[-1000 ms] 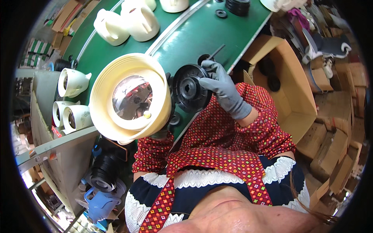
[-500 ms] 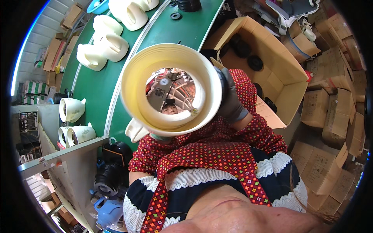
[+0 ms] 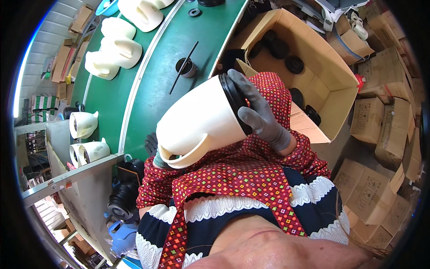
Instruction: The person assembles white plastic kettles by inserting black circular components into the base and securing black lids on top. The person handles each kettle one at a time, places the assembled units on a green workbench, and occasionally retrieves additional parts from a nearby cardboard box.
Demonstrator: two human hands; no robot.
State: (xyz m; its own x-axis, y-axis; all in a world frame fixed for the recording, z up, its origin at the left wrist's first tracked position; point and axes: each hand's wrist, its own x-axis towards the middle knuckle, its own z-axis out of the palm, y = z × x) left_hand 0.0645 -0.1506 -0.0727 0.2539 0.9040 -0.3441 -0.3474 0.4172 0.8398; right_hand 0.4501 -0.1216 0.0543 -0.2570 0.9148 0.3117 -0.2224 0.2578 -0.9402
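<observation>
A cream plastic jug shell [image 3: 197, 119] lies tilted in front of me, its handle [image 3: 190, 154] toward my body. A black ring-like base [image 3: 234, 103] sits at its right end. My right hand [image 3: 262, 110], in a grey glove, grips this base, with fingers on the far side and thumb on the near side. At the jug's left end is my left hand [image 3: 151, 144], gloved too. Its fingertips stick out past the shell, stretched and apart. The jug and sleeve hide its palm, so contact there is unclear.
A black cup [image 3: 187, 69] with a thin dark rod [image 3: 182, 69] across it stands on the green bench [image 3: 156, 58]. Several cream shells [image 3: 121, 49] are at the bench's far left. An open carton [image 3: 333, 98] with black parts is on the right, near stacked cartons [image 3: 369, 188].
The jug has turned from its round opening facing me to lying sideways, black base to the right. My left fingertips now show. The black cup and rod have come into sight.
</observation>
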